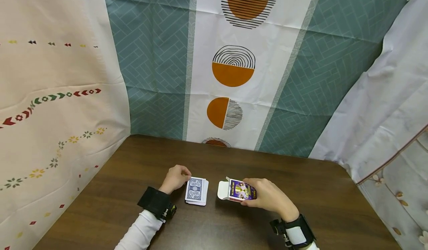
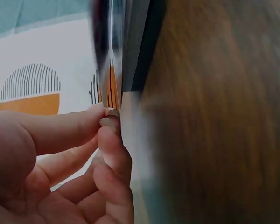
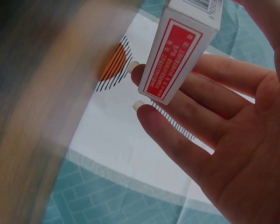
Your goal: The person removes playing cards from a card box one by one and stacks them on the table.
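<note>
A stack of playing cards (image 1: 195, 191) with blue patterned backs lies on the brown table, its edges slightly uneven. My left hand (image 1: 175, 178) is at the stack's upper left corner. In the left wrist view, its thumb and index finger pinch the end of a thin playing card (image 2: 106, 88), seen edge-on and blurred. To the right of the stack, my right hand (image 1: 267, 195) grips a card box (image 1: 243, 190) with a purple printed front. The box's white end flap (image 1: 223, 190) stands open towards the stack. A red printed panel (image 3: 172, 60) on its side shows in the right wrist view.
The wooden table (image 1: 214, 227) reaches back to a hanging cloth (image 1: 160, 75) with green panels and orange circles. Patterned pale cloth (image 1: 60, 131) hangs at the left, and white cloth (image 1: 378, 105) at the right. Both wrists wear black straps (image 1: 155, 202).
</note>
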Tool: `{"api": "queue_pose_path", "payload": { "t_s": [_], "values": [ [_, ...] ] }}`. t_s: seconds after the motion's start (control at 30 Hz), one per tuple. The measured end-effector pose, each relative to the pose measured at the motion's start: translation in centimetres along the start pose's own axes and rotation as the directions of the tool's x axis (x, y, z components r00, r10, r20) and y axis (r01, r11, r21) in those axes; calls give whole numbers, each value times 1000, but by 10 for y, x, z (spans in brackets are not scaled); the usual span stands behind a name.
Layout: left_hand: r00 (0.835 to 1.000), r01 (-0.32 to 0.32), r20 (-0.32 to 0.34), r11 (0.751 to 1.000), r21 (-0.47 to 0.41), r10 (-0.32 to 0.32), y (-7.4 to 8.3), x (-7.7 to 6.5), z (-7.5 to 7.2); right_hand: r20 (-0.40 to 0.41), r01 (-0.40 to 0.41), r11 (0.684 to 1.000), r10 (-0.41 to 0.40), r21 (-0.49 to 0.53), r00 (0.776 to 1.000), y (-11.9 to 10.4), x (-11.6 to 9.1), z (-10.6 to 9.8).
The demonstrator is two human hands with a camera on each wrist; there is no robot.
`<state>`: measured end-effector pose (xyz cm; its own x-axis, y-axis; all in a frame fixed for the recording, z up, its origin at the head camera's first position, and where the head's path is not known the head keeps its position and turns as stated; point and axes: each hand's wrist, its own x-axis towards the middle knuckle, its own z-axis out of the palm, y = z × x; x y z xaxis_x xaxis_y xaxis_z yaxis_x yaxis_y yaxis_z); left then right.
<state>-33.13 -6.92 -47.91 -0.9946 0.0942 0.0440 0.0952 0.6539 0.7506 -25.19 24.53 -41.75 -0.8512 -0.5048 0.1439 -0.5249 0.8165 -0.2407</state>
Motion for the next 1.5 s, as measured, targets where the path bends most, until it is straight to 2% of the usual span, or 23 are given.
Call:
{"api": "queue_pose_path", "payload": {
  "t_s": [0.13,0.4,0.53,0.63,0.7,0.77,0.83,0.93,1.0,1.07,1.23,1.5],
  "values": [
    [1000,-1,1,999,33,1,2,-1,-1,9,-6,1000,6,0,1000,0,1,1],
    [1000,-11,18,1000,24,10,4,-4,-3,12,-6,1000,6,-15,1000,-1,1,5],
    [999,-50,-17,995,81,52,9,-5,-2,10,-5,1000,5,-15,1000,-1,1,5],
    [993,-102,-57,989,103,108,19,-9,1,7,-4,1000,4,-16,1000,-1,1,5],
    [985,-158,-63,984,81,163,30,-14,4,5,-3,1000,3,-18,1000,-1,1,5],
    [972,-231,-33,973,29,232,44,-21,6,3,0,1000,1,-21,1000,-1,1,4],
    [955,-291,42,956,-47,293,57,-28,10,5,0,1000,0,-20,1000,-1,1,4],
    [917,-339,165,928,-152,362,72,-38,18,6,5,1000,-4,-11,1000,-2,1,3],
    [899,-337,224,922,-193,375,78,-43,24,5,11,1000,-11,-4,1000,-4,1,2],
    [894,-322,251,922,-217,371,80,-46,30,6,15,1000,-15,3,1000,-6,1,1],
    [905,-263,264,926,-271,334,78,-48,38,8,17,1000,-17,-5,1000,-9,1,0],
    [911,-214,279,927,-308,303,79,-48,40,-2,27,1000,-27,-8,1000,-12,0,-3]
  ]
}}
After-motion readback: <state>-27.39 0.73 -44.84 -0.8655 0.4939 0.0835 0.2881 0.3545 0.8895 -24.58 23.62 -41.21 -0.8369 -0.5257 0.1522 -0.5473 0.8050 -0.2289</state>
